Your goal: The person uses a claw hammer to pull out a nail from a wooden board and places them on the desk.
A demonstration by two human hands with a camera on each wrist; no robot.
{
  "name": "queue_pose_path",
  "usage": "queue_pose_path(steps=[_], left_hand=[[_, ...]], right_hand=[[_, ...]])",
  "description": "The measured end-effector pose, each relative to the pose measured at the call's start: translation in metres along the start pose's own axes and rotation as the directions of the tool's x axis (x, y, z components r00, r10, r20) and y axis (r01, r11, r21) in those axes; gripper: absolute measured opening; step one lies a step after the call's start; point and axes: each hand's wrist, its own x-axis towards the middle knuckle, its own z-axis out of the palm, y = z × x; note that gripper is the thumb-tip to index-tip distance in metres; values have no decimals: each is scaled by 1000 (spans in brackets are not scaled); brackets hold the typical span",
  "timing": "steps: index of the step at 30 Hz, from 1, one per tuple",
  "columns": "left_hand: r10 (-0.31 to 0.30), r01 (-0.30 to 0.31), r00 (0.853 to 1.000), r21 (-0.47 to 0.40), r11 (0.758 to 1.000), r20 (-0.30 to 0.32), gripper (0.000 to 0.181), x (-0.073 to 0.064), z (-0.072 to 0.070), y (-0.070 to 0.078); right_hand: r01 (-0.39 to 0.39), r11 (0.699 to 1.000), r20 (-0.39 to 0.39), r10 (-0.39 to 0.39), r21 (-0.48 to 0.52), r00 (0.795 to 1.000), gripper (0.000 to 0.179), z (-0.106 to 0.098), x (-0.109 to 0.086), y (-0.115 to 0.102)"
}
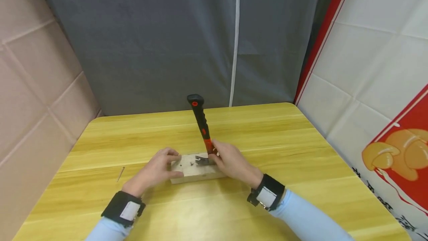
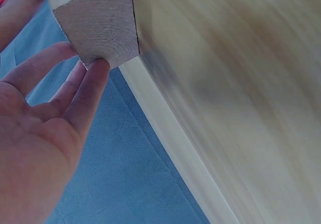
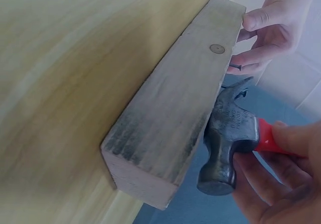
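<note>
Position: the wooden block (image 1: 197, 177) lies lengthwise on the surface (image 1: 260, 144) between the two hands. Directions refer to the head view, with the block as dial centre.

Left hand (image 1: 160, 168), 9 o'clock: fingers and thumb are partly spread and straddle the block's end in a light hold. Right hand (image 1: 232, 159), 3 o'clock: fingers and thumb are wrapped on the hammer (image 1: 201, 122), low on the handle beside the head. The handle rises toward 11 o'clock; the claw points to 9 o'clock over the block's top.

Step in hand (judged from the layout): engaging the claw with the inner nail (image 1: 191, 163). This nail shows just beside the claw; whether its shank sits in the slot cannot be told.

Recommended method:
1. Slide the claw toward 9 o'clock, low against the wood, so that the slot catches beneath the nail head.
2. Confirm seating before loading; a half-seated claw is likely to slip.
3. Press the block down at 9 o'clock, fingers clear of the outer nail (image 1: 181, 165).
4. Move the right-hand grip up the handle for leverage, then draw it steadily toward 3 o'clock, avoiding any jerk that could tip the block
</note>
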Motion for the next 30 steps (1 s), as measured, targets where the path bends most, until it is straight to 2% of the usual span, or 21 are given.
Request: queue_pose_path(steps=[6, 11, 21, 30], left_hand=[[-16, 16, 1000, -4, 1000, 4, 65, -2, -3, 3], [-20, 20, 1000, -5, 1000, 8, 65, -3, -4, 3], [-5, 5, 1000, 4, 1000, 8, 65, 0, -2, 2], [2, -3, 1000, 10, 1000, 9, 64, 0, -3, 3]], right_hand=[[-30, 991, -14, 32, 133, 999, 23, 0, -1, 3], [-53, 981, -3, 55, 186, 999, 21, 0, -2, 6], [-28, 979, -33, 35, 203, 999, 22, 0, -7, 7], [-50, 967, -45, 63, 249, 997, 21, -1, -9, 8]])
